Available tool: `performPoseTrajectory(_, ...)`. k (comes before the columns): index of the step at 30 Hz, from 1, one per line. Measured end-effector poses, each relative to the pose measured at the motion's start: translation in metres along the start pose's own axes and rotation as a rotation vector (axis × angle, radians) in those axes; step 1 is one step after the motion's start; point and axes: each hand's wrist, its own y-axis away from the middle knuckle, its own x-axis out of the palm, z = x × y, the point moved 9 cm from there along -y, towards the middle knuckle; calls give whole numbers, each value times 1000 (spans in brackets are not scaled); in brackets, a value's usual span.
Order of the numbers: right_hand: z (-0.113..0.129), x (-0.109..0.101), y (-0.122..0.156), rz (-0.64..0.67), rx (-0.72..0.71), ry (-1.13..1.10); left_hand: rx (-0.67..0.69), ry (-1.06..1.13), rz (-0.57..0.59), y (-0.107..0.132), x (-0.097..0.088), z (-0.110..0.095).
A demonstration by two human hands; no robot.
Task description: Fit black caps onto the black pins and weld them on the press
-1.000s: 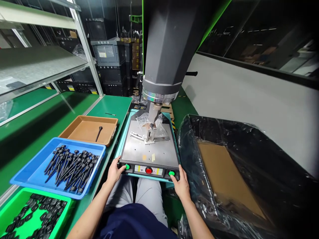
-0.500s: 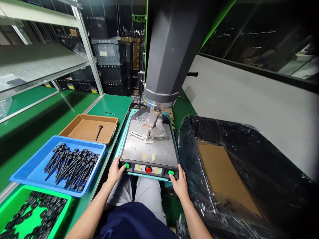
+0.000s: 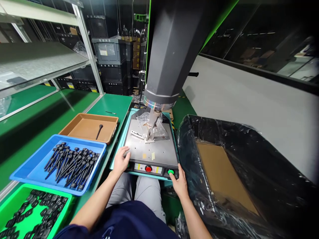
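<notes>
My left hand (image 3: 122, 160) is over the left front corner of the machine's metal base plate (image 3: 134, 152), fingers apart and nothing held; it mostly covers the left green button. My right hand (image 3: 179, 182) lies at the right front corner, thumb at the right green button (image 3: 170, 172) and fingers stretched along the side. Between the hands sits a red button (image 3: 148, 169) on the front panel. Farther back, the tip of the press head (image 3: 154, 118) reaches down to a small metal fixture (image 3: 149, 135), with clear plastic film around it. Any part inside the fixture cannot be made out.
On the left bench are a brown tray (image 3: 82, 126) with one black stemmed part, a blue tray (image 3: 32, 169) of similar parts, and a green tray (image 3: 27, 212) of small black pieces. A plastic-lined bin (image 3: 191, 132) with cardboard (image 3: 224, 176) stands at right.
My left hand has lifted off the left green button and moved forward and right over the plate's corner. My right hand has stayed at its button.
</notes>
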Motion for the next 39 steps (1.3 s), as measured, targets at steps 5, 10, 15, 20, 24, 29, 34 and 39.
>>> performPoseTrajectory(5,-9,-3,-3,-10,62,-89,-200,380,182,-43,61,-31)
performPoseTrajectory(10,23,-35,-5,-239,15,-115,-398,642,292,-80,112,-49)
performPoseTrajectory(15,79,-24,-16,-198,-75,-267,-480,723,355,-99,133,-63)
performPoseTrajectory(20,117,31,-42,76,-74,-371,-470,770,357,-103,132,-73)
performPoseTrajectory(24,155,71,-72,244,-106,-370,-485,807,360,-102,130,-78)
performPoseTrajectory(29,210,69,-117,43,-253,-241,-497,854,369,-102,126,-83)
performPoseTrajectory(34,243,54,-148,-203,-348,-138,-445,896,395,-106,121,-96)
performPoseTrajectory(39,253,68,-177,-71,-308,-159,-413,842,372,-112,116,-100)
